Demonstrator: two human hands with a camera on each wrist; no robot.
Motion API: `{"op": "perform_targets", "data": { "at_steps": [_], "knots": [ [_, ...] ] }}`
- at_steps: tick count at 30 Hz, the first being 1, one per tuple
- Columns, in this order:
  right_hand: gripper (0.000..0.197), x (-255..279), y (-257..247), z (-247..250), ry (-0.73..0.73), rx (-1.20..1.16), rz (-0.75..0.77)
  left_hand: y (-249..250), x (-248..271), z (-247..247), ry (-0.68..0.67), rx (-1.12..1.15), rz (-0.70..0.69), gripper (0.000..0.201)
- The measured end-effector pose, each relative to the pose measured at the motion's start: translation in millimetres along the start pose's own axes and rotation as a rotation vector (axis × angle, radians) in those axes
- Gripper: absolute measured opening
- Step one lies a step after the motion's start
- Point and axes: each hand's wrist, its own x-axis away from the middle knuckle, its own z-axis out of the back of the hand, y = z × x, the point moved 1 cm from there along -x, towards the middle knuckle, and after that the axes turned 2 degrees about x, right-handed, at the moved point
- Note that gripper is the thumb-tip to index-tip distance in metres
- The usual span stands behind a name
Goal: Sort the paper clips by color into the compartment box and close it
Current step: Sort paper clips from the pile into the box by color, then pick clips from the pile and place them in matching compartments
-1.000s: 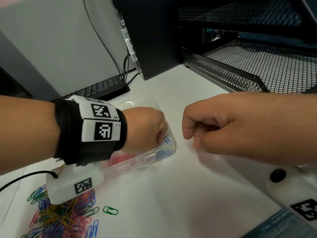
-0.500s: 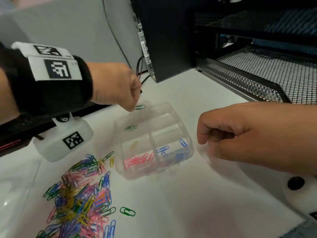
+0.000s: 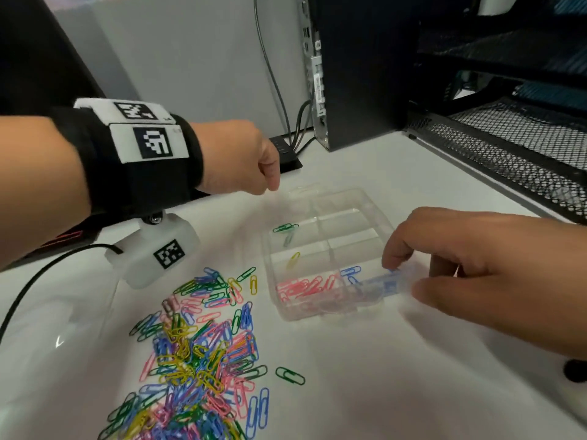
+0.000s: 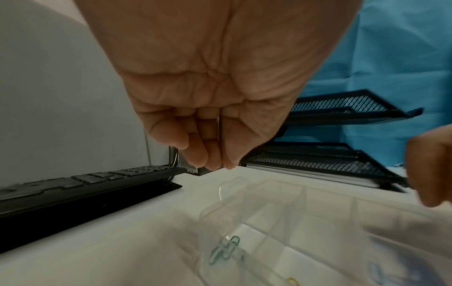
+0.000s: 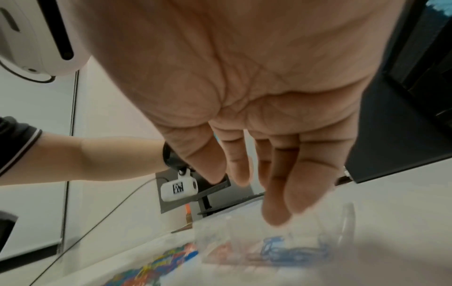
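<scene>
The clear compartment box lies open on the white table. It holds green clips at far left, one yellow clip, pink clips and blue clips near the front. My left hand hovers over the box's far left corner, fingertips bunched together, nothing seen in them; the green clips lie below. My right hand hangs over the blue compartment with fingers spread and loose, above blurred blue clips. A mixed clip pile lies left of the box.
One green clip lies apart from the pile. A keyboard sits behind the box at left, a black computer tower stands at the back, and black mesh trays run along the right. A black cable trails from my left wrist.
The green clip pinched by my left hand half a second ago now lies in the box's far left compartment. My right hand moved left over the blue compartment and its fingers uncurled.
</scene>
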Motion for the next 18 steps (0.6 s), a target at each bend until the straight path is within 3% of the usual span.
{"op": "perform_targets", "data": {
  "at_steps": [5,9,14,17,18],
  "knots": [
    [0.033,-8.0,-6.5,-19.5,-0.022,0.135,0.102,-14.5,47.3,1.8,-0.003,0.085,-0.043,0.016],
    [0.027,-17.2,-0.1,-30.2,-0.015,0.237,0.053,-34.9,81.0,-16.4,-0.048,0.076,-0.032,0.014],
    [0.025,-18.7,-5.3,-18.9,-0.038,0.184,-0.004,-52.1,112.6,-45.1,-0.128,0.033,-0.028,0.012],
    [0.018,-18.0,-0.6,-7.9,0.026,0.24,0.012,-51.8,121.4,-57.0,-0.141,-0.009,-0.062,0.016],
    [0.028,-18.0,1.9,-5.2,0.039,0.315,0.04,-50.8,123.4,-59.4,-0.143,-0.008,-0.078,0.016]
  ]
}}
